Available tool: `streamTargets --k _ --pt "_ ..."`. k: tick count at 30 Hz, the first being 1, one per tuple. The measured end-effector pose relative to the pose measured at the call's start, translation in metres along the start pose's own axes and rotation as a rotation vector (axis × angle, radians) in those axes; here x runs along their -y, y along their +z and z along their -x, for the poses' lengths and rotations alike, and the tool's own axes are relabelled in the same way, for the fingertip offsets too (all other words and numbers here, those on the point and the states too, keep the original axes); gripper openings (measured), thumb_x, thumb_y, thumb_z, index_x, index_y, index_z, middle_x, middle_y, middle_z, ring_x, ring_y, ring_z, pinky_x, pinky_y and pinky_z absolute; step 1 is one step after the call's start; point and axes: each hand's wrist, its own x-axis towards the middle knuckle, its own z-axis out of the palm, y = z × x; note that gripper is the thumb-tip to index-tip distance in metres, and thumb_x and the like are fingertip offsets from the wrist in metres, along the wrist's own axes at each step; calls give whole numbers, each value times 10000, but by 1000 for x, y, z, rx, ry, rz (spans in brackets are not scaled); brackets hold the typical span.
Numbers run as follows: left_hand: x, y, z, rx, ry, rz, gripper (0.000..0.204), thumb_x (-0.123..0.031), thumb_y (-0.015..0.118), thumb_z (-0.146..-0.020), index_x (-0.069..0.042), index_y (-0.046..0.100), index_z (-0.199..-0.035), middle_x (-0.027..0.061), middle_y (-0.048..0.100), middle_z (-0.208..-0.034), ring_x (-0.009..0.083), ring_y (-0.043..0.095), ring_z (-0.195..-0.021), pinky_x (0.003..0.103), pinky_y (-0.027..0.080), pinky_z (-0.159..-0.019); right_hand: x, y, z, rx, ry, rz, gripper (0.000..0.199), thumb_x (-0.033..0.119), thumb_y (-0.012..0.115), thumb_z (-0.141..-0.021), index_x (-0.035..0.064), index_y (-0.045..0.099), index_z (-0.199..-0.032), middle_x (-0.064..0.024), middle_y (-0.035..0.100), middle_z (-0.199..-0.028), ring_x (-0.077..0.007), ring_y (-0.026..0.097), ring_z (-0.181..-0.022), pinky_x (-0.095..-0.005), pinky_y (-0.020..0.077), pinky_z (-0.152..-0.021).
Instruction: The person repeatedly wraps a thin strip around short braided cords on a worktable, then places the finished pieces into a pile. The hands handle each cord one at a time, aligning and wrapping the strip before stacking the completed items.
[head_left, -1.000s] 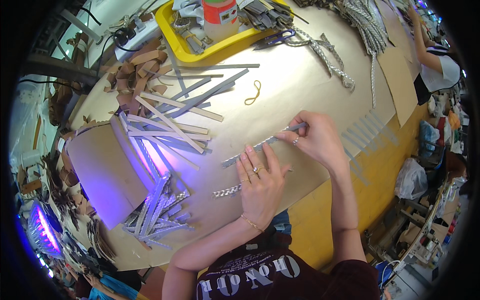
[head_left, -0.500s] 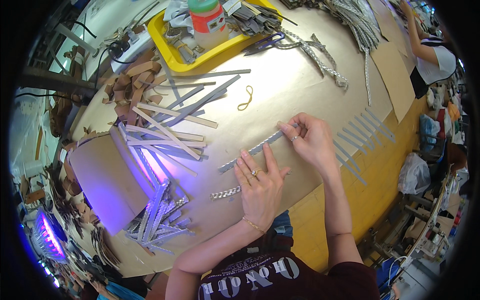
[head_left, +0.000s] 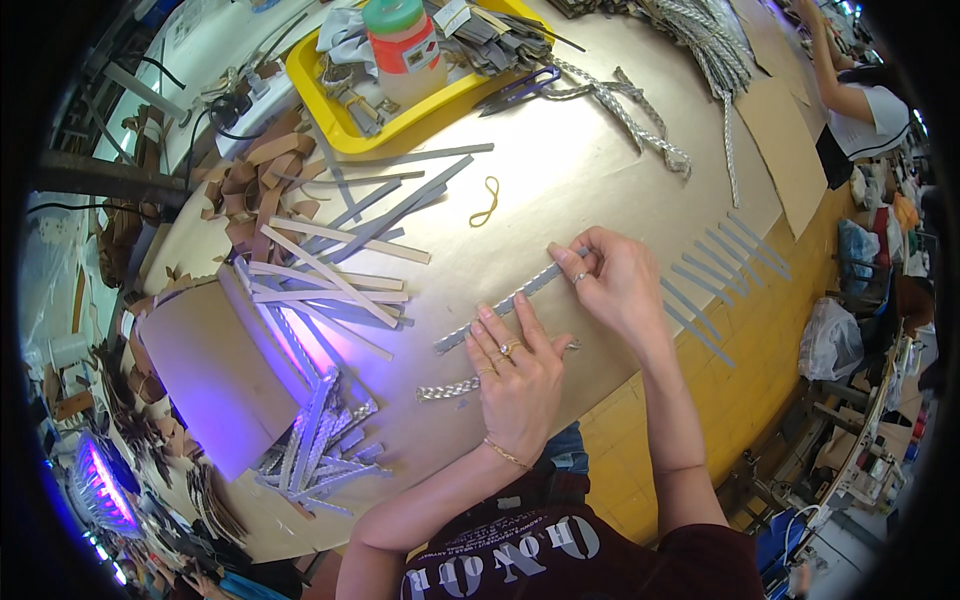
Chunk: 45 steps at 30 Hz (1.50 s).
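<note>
A narrow grey strip (head_left: 543,282) with a pale braided edge lies slantwise on the table in front of me. My left hand (head_left: 522,378) rests on it, palm down and fingers stretched apart, fingertips touching the strip's middle. At the strip's upper right end, my right hand (head_left: 618,285) pinches it between thumb and fingers. A silvery braided piece (head_left: 447,389) runs partly beneath my left hand, its middle hidden. Beyond the strip lies a yellowish twisted loop (head_left: 485,203).
A yellow tray (head_left: 385,136) holds a green-lidded jar (head_left: 405,55). Purple-handled snips (head_left: 520,92) lie beside it. Left are loose strips (head_left: 345,245), a brown panel (head_left: 215,375) and braided pieces (head_left: 318,450). Grey strips (head_left: 725,265) line the right edge. Another person (head_left: 870,110) works far right.
The whole view has shifted slightly. My left index finger has slid a little down and left along the strip; my right hand keeps its pinch.
</note>
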Motion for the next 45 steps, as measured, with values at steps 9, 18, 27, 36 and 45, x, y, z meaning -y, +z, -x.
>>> streamTargets --k 9,18,27,36,45 --pt "8 -14 -3 83 -27 158 619 -503 575 -938 -29 590 -1335 316 607 -1249 375 634 -1149 496 423 -1068 -4 9 4 -105 -119 73 273 300 752 -862 54 677 -769 -39 564 -526 -184 546 -468 -335 423 -487" --pt "-6 -1 -17 154 150 452 761 -447 586 -935 72 385 -1454 254 330 -1545 367 296 -1458 493 259 -1182 -7 13 11 -276 -230 26 261 219 795 -828 14 649 -754 -52 573 -599 -147 514 -502 -305 408 -474" --pt "-11 5 -12 171 166 442 786 -455 584 -939 102 368 -1450 298 302 -1540 428 271 -1454 507 239 -1189 -8 3 3 -163 15 -133 260 199 762 -871 -9 659 -755 -23 558 -558 -79 478 -505 -261 398 -480" --pt "-10 5 -12 184 167 441 795 -455 590 -932 100 362 -1454 297 305 -1538 425 269 -1456 512 233 -1189 -13 13 6 -273 -124 -87 225 175 753 -869 0 649 -772 -56 549 -568 -147 501 -485 -293 416 -482" --pt "0 6 -12 170 145 656 731 -381 603 -947 93 369 -1452 315 309 -1529 429 285 -1447 513 236 -1184 -10 23 10 -383 -58 -77 338 90 708 -875 51 531 -1161 -86 532 -831 -219 532 -771 -358 447 -710"
